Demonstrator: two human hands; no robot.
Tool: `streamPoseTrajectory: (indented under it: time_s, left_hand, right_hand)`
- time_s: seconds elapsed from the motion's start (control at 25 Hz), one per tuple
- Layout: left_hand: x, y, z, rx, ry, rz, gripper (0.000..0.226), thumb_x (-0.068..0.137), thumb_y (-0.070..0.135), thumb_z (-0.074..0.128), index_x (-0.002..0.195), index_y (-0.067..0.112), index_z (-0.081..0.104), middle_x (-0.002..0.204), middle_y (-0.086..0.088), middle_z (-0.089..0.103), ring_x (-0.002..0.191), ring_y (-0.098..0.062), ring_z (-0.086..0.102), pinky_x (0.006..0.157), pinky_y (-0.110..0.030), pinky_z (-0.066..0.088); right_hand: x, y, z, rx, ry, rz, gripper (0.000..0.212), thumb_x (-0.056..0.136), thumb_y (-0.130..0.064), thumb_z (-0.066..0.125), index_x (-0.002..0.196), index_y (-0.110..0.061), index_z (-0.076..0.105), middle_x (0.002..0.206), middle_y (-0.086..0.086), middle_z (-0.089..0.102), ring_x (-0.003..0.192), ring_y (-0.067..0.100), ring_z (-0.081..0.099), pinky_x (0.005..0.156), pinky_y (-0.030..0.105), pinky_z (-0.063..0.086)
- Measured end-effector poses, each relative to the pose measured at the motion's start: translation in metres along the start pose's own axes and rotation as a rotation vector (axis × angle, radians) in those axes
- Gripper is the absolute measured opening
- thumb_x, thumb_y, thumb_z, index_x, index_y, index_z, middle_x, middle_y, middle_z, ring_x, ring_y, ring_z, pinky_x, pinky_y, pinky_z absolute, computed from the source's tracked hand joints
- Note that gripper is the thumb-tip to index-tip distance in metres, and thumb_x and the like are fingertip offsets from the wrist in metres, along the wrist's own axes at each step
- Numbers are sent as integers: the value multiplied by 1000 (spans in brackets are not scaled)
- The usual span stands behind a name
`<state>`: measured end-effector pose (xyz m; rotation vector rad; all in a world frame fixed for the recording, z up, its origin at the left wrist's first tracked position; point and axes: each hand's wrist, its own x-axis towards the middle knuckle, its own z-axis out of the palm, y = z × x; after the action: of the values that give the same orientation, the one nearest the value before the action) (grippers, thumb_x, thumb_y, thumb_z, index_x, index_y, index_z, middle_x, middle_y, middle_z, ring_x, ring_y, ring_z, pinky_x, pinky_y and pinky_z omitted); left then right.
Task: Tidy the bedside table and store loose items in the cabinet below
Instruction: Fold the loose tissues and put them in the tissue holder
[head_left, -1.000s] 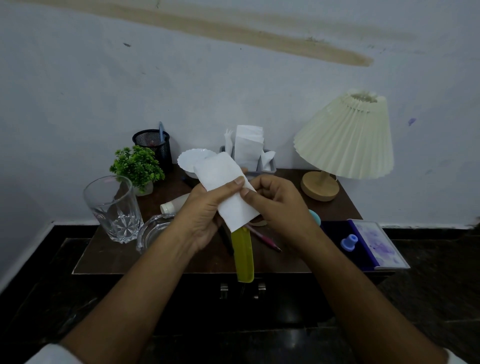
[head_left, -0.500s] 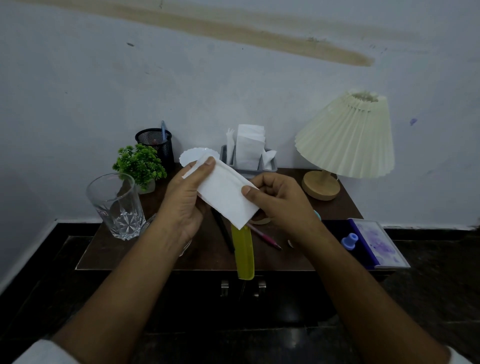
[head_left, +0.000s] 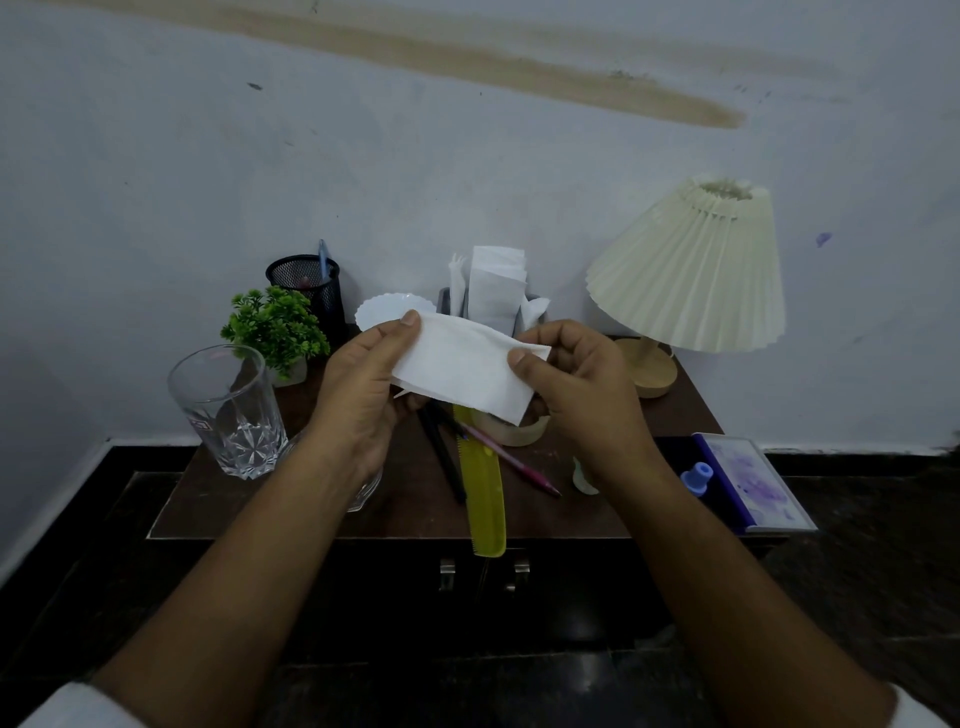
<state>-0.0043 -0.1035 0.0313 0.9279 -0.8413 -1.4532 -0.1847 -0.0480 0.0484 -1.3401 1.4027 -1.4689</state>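
Above the dark wooden bedside table (head_left: 218, 499), both my hands hold a folded white tissue (head_left: 462, 366). My left hand (head_left: 363, 389) pinches its left end between thumb and fingers. My right hand (head_left: 582, 384) pinches the right end. Under the tissue lie a yellow comb (head_left: 485, 499) hanging over the front edge, a pink pen (head_left: 519, 467), a black pen (head_left: 447, 462) and a roll of tape (head_left: 519, 434). The cabinet doors (head_left: 483, 571) below are closed.
A drinking glass (head_left: 228, 410) stands at the front left, a small green plant (head_left: 275, 327) and a black mesh pen holder (head_left: 306, 286) behind it. A napkin holder (head_left: 493, 296) and white dish (head_left: 384, 309) sit at the back. A lamp (head_left: 691, 270) stands right, a blue-edged booklet (head_left: 753, 483) beside it.
Both hands have turned the tissue from upright to lying level and lifted it slightly. My left thumb now sits at its top left corner.
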Motion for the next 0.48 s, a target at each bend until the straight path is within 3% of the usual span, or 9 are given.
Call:
streamPoseTrajectory:
  time_s: [0.12,0.2,0.32,0.48]
  left_hand:
    - [0,0,0,33,14,16,13,95,23,67,82,21,67,86,5,73,82,-12,67,62,-28,54]
    - [0,1,0,16,24,8,12,95,23,67,83,21,68,88,4,73,83,-13,68,64,-31,55]
    - [1,1,-1,7,25,11,7,94,19,67,88,18,70,88,3,74,82,-11,69,69,-31,57]
    - [5,-8,-4,174,70,13,8,92,11,67,93,18,71,92,1,71,89,-16,64,68,-30,53]
  right_hand:
    - [2,-1,-2,22,25,2,10,95,-10,69,104,-14,67,79,9,67,81,24,70,60,49,61]
    - [3,0,-4,17,23,11,10,95,-9,68,102,-16,67,82,22,64,83,34,71,63,58,59]
    - [2,-2,-5,17,30,-6,12,96,-10,66,107,-16,65,89,28,66,85,36,71,56,50,62]
    - [0,-12,-6,102,0,-3,12,102,-10,58,111,-13,65,78,26,63,67,26,65,51,39,59]
